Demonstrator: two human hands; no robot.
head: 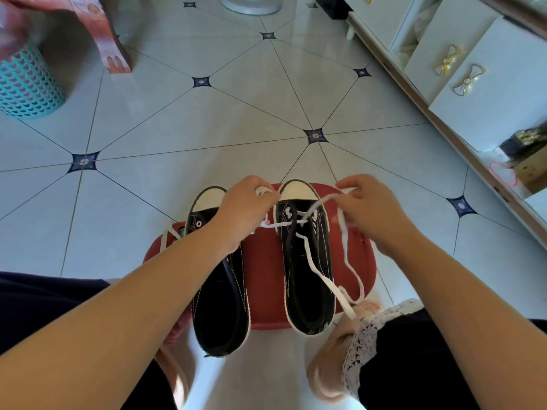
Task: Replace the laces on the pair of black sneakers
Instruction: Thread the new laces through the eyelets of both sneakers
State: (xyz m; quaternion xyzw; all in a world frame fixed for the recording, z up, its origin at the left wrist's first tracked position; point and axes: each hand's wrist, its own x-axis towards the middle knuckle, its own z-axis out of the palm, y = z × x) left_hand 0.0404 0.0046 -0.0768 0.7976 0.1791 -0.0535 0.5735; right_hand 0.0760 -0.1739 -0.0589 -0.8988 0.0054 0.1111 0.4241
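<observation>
Head view: a pair of black sneakers with white toe caps stands side by side on a red stool (266, 279), toes pointing away from the person. The left sneaker (219, 306) carries no lace across its front; the forearm crosses over its tongue. The right sneaker (302, 294) has a white lace (349, 312) threaded through its foremost eyelets only.

The left hand (247, 213) hovers between the two toe caps, its grip clenched on a bunched portion of that lace. The right hand (374, 211) sits just right of the right sneaker's toe, its grip pinching the other run of the lace between thumb and fingers. From there the lace trails back over the stool and the sneaker's opening, its end lying near the person's right knee.

A second white lace (167, 233) lies off the stool's left edge, beside the left sneaker.

The stool stands on a tiled floor (207, 137). A teal basket (26, 84) is at upper left and a white cabinet (488, 93) at right
</observation>
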